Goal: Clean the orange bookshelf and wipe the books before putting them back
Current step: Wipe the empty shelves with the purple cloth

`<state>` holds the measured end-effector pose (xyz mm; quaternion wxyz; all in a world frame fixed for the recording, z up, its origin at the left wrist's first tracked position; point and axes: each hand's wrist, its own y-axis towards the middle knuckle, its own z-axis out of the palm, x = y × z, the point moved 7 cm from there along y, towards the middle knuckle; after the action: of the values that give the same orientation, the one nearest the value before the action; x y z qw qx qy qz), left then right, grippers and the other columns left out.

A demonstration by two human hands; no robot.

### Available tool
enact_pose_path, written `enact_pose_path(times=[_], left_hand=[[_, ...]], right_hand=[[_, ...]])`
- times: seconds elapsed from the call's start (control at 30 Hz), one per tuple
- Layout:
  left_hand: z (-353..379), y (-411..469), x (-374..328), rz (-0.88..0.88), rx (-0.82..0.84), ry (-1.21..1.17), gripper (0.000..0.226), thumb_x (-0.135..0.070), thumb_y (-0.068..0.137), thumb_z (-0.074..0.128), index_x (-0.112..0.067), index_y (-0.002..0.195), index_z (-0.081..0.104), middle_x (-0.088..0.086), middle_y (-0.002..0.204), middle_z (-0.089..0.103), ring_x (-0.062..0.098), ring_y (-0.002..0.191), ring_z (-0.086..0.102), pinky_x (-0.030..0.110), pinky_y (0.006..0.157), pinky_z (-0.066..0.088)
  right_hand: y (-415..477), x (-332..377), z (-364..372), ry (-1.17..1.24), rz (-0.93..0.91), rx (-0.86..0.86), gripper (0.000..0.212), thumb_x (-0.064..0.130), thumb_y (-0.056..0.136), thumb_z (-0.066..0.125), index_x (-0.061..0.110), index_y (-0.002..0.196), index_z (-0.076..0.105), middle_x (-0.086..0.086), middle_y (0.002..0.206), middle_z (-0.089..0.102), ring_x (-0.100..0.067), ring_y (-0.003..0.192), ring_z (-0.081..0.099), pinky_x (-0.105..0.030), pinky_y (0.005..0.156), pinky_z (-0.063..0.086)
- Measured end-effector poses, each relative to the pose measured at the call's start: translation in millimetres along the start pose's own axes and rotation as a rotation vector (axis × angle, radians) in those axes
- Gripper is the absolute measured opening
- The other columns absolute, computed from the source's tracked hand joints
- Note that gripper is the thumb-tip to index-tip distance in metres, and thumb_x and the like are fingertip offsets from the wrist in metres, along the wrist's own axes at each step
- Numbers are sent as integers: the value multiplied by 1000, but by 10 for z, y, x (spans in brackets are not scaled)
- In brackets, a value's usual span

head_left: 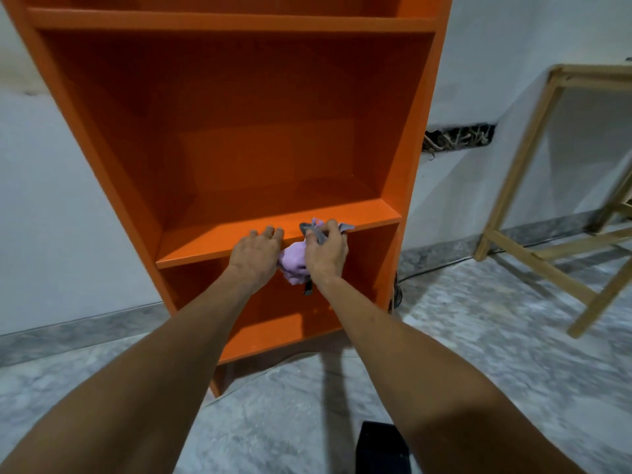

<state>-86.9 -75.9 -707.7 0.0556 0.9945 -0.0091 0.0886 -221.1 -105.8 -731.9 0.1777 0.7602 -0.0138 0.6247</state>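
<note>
Orange paint covers the task's thing, a tall open-fronted wooden bookshelf (239,131), which stands straight ahead of both hands against a pale wall. The right hand (326,253) has its fingers (330,230) clenched round a crumpled lilac cloth with grey edging (294,258), held at the front lip of the middle shelf board (205,246). Part of the cloth bulges out toward the left hand (256,249), and a grey strip hangs below the right wrist. The left hand lies just beside the cloth, its fingers (270,232) fairly straight, resting on the board's edge and gripping nothing.

The step in hand looks like wiping the shelves, with the books yet to come. The next move probably calls for spreading the bunched cloth flatter. It can then be drawn along the board, away from the fingertips toward the far corners and the back panel, while the left hand steadies the frame.

The compartment beyond the fingertips holds nothing. The one beneath the fingers shows only a bare orange floor. The one overhead is cut off by the frame's edge. No books are in view.

Well to the right of the fingers stands a light wooden frame stand (513,200) on the grey marbled floor (478,336). A dark cable (398,289) hangs by the bookshelf's right side. Nearer than the wrists, at the bottom edge, sits a black object (383,446) that I cannot identify.
</note>
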Motion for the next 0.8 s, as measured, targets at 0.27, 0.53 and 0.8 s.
enact_pose_path(times=[0.27,0.53,0.8], left_hand=[[-26,-942,456,-41,-218,-145,51,-2,89,51,-6,140,44,15,138,50,34,126,48,42,94,44],[1119,-1371,970,-440,-105,-336,13,-10,91,51,-10,103,57,12,105,62,32,92,62,44,76,55],[2186,-1426,1227,-862,-91,-700,33,-27,97,54,-5,121,45,16,110,63,34,95,64,38,71,49]], right_hand=[[-564,-55,656,-230,-105,456,25,21,89,67,26,75,48,-20,103,61,-37,90,59,-40,71,45],[-857,-710,915,-303,-118,527,12,20,90,66,21,85,55,-17,105,61,-31,91,59,-32,68,39],[-779,-1553,1274,-405,-99,541,23,21,93,66,7,111,66,-16,113,54,-27,94,58,-23,68,39]])
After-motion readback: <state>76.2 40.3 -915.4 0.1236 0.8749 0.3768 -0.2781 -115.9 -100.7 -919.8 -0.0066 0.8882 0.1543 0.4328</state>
